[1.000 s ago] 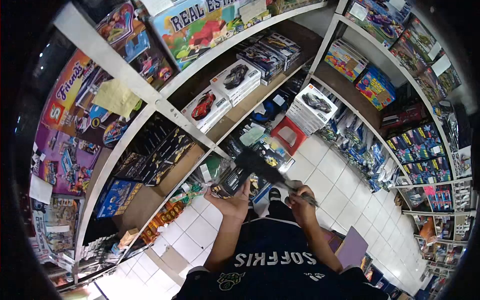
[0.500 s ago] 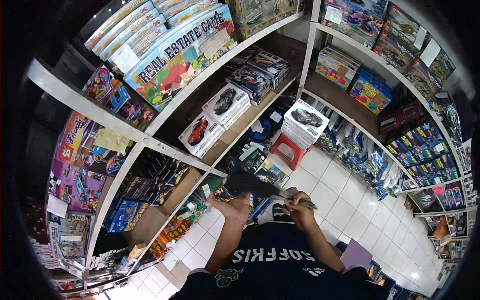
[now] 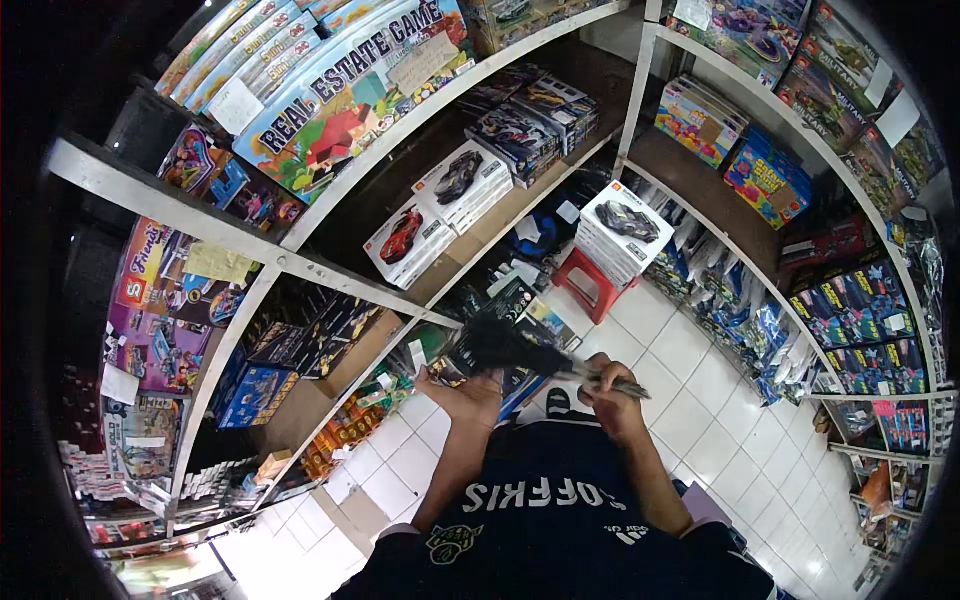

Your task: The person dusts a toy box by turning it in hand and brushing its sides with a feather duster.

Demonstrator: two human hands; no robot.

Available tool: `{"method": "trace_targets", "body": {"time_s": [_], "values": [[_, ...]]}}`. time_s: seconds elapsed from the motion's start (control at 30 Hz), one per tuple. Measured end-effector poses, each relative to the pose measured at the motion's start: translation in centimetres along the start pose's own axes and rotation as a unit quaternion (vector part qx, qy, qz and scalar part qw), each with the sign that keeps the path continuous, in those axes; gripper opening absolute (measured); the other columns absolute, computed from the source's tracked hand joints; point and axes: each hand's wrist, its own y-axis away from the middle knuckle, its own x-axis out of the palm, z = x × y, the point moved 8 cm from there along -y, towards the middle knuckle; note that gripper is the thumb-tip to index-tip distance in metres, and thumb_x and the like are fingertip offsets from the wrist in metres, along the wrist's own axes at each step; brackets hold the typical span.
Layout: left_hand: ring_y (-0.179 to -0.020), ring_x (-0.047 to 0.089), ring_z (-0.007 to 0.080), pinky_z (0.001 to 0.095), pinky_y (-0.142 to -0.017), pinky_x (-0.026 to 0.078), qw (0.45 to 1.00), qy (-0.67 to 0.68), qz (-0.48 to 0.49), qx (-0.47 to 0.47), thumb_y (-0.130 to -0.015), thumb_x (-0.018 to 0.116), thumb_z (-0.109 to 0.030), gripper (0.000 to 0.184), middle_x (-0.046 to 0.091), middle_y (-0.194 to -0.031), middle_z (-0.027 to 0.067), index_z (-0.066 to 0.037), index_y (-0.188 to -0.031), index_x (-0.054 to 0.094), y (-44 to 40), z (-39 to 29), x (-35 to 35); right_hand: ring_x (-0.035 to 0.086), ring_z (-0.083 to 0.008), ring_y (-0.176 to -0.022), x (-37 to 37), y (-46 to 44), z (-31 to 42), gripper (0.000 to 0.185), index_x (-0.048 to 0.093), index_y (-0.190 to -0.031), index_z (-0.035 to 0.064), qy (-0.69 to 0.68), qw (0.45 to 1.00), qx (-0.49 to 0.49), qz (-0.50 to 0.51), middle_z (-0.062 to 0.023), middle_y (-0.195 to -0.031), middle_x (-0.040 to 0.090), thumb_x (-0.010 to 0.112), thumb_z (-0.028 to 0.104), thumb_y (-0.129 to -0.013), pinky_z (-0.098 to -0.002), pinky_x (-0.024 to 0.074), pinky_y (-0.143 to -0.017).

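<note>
My right hand (image 3: pixel 612 388) is closed around the handle of a black duster (image 3: pixel 508 345), whose dark bristles point left. The bristles lie over a dark box (image 3: pixel 455 368), hiding most of it. My left hand (image 3: pixel 468 400) is under and beside that box, thumb to the left and fingers partly covered by the box and the bristles; it grips the box from below.
Ahead, shelves hold white car boxes (image 3: pixel 463 183) and a Real Estate Game box (image 3: pixel 345 100). A red stool (image 3: pixel 588 290) bears a stack of white boxes (image 3: pixel 620 232). Packaged toys (image 3: pixel 725 290) hang at the right above the tiled floor (image 3: pixel 700 400).
Since a second ago, the view has shifted and shows more of the upper left shelf. The bristles have swept about over the box, while both hands keep their grip.
</note>
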Motion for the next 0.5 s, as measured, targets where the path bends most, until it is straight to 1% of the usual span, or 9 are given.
{"method": "trace_targets", "body": {"time_s": [0.07,0.1,0.17,0.2,0.23,0.33,0.4,0.43,0.5], "values": [[-0.116,0.056,0.0366,0.0548,-0.109,0.039,0.998,-0.025,0.052,0.009,-0.082,0.045,-0.062,0.073,0.058,-0.128,0.0180,-0.004,-0.124,0.058,-0.1,-0.1,0.4,0.046,-0.0159,-0.077,1.8,0.5,0.0,0.020,0.050,-0.079,0.0092,0.024,0.993,0.034,0.111,-0.0063,-0.095,0.049,0.061,-0.007,-0.078,-0.0294,0.0380,-0.059],[-0.116,0.056,0.0366,0.0548,-0.109,0.039,0.998,-0.025,0.050,0.011,-0.082,0.045,-0.062,0.073,0.058,-0.128,0.0180,-0.004,-0.124,0.058,0.0,0.0,0.5,0.047,-0.0167,-0.079,1.7,0.2,0.0,0.021,0.050,-0.078,0.0094,0.010,0.995,0.022,0.098,-0.0070,-0.096,0.048,0.062,-0.008,-0.078,-0.0296,0.0383,-0.059],[-0.113,0.057,0.0364,0.0535,-0.107,0.041,0.997,-0.020,-0.079,0.004,-0.083,0.042,-0.062,0.071,0.059,-0.127,0.0184,-0.005,-0.123,0.059,0.2,0.5,-0.8,0.048,-0.0172,-0.078,0.3,-0.8,-0.1,0.021,0.050,-0.077,0.0094,-0.027,0.999,0.020,-0.018,-0.0081,-0.096,0.049,0.061,-0.008,-0.077,-0.0298,0.0378,-0.058],[-0.113,0.057,0.0364,0.0535,-0.107,0.041,0.997,-0.019,-0.081,0.005,-0.083,0.042,-0.062,0.071,0.059,-0.127,0.0184,-0.005,-0.123,0.059,0.3,0.7,-0.6,0.047,-0.0178,-0.076,-0.1,-1.1,0.1,0.021,0.050,-0.076,0.0092,-0.004,0.997,0.007,-0.074,-0.0087,-0.096,0.049,0.061,-0.009,-0.077,-0.0298,0.0371,-0.057],[-0.114,0.057,0.0355,0.0528,-0.107,0.041,0.998,-0.018,-0.064,0.007,-0.082,0.043,-0.062,0.071,0.059,-0.126,0.0177,-0.007,-0.123,0.059,0.4,0.9,0.0,0.047,-0.0178,-0.076,-0.2,-1.1,0.3,0.021,0.050,-0.076,0.0092,-0.004,0.997,0.010,-0.073,-0.0087,-0.096,0.049,0.061,-0.009,-0.077,-0.0298,0.0371,-0.057],[-0.116,0.055,0.0344,0.0520,-0.106,0.041,0.999,-0.023,-0.024,0.017,-0.079,0.046,-0.063,0.072,0.059,-0.126,0.0162,-0.009,-0.124,0.059,-0.1,1.0,0.2,0.047,-0.0189,-0.076,1.1,-0.5,0.3,0.022,0.050,-0.077,0.0086,0.005,0.996,0.051,0.078,-0.0088,-0.096,0.048,0.061,-0.011,-0.076,-0.0296,0.0362,-0.057],[-0.116,0.054,0.0339,0.0520,-0.106,0.041,0.998,-0.036,0.040,0.023,-0.077,0.051,-0.064,0.072,0.060,-0.124,0.0144,-0.011,-0.124,0.059,-0.3,1.3,1.1,0.047,-0.0186,-0.075,0.7,-1.0,0.5,0.022,0.051,-0.077,0.0087,0.029,0.996,0.028,0.076,-0.0089,-0.096,0.048,0.061,-0.010,-0.075,-0.0298,0.0363,-0.057],[-0.116,0.054,0.0339,0.0520,-0.106,0.041,0.998,-0.039,0.038,0.024,-0.077,0.051,-0.064,0.072,0.060,-0.124,0.0144,-0.011,-0.124,0.059,-0.5,1.2,0.7,0.046,-0.0183,-0.072,0.2,-1.3,1.0,0.020,0.051,-0.078,0.0086,0.019,1.000,0.021,0.012,-0.0089,-0.094,0.048,0.061,-0.009,-0.077,-0.0300,0.0364,-0.057],[-0.122,0.050,0.0322,0.0518,-0.105,0.039,0.998,-0.059,0.009,0.014,-0.080,0.045,-0.066,0.074,0.055,-0.131,0.0119,-0.013,-0.132,0.053,-0.6,1.5,0.0,0.046,-0.0181,-0.072,0.4,-1.4,1.6,0.020,0.051,-0.079,0.0087,0.021,1.000,0.006,0.011,-0.0088,-0.093,0.048,0.061,-0.009,-0.077,-0.0299,0.0365,-0.057]]}}
